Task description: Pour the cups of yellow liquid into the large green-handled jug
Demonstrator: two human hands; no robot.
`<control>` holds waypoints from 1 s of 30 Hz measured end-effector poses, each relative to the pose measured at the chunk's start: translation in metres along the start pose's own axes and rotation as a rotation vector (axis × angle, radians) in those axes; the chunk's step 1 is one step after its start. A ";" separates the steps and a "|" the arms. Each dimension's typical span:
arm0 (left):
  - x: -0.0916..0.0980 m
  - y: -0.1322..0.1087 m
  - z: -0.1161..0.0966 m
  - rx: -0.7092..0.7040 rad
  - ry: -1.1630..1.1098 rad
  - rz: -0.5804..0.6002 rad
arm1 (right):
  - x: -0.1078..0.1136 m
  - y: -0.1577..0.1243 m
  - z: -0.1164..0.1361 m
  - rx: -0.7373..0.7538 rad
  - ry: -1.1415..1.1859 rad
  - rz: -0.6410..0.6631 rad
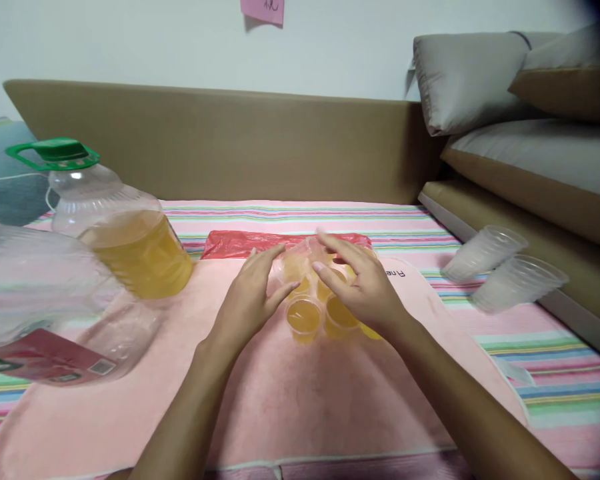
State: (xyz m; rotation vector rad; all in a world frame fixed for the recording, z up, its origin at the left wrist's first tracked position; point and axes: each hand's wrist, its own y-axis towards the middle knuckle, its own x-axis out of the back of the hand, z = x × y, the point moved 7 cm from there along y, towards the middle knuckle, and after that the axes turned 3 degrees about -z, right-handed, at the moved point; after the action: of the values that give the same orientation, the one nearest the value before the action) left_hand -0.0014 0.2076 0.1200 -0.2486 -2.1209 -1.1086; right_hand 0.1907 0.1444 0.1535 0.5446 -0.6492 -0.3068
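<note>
Several clear plastic cups of yellow liquid stand close together on a pink mat [300, 413], among them a front cup [304, 319] and another cup [339, 319] to its right. A paler, tilted-looking clear cup [296, 259] shows above the front ones, between my hands. On its left side is my left hand [253, 293], thumb and fingers stretched apart. From the right, my right hand [363, 283] reaches over the cups with its fingers extended, hiding some of them. Whether either hand touches a cup, I cannot tell.
At left stand a green-capped jug [145, 253] part-filled with yellow liquid and a clear bottle [45, 300] with a pink label. Red plastic [240, 245] lies behind the cups. Stacked empty cups [515, 283] lie at right, beside piled cushions [540, 153]. A brown board [220, 143] rises behind.
</note>
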 end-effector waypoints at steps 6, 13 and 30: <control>-0.001 0.001 -0.002 -0.020 -0.022 0.008 | 0.006 0.002 -0.005 0.004 0.002 0.022; -0.001 0.001 -0.005 0.007 -0.051 0.022 | 0.007 0.000 -0.004 -0.002 0.065 -0.068; 0.003 0.001 -0.005 -0.044 -0.024 0.020 | 0.002 -0.002 -0.006 0.040 -0.005 0.023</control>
State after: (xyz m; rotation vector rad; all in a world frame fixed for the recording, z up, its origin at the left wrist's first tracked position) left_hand -0.0005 0.2043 0.1249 -0.3045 -2.1122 -1.1462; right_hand 0.1960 0.1447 0.1493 0.5743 -0.6667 -0.2738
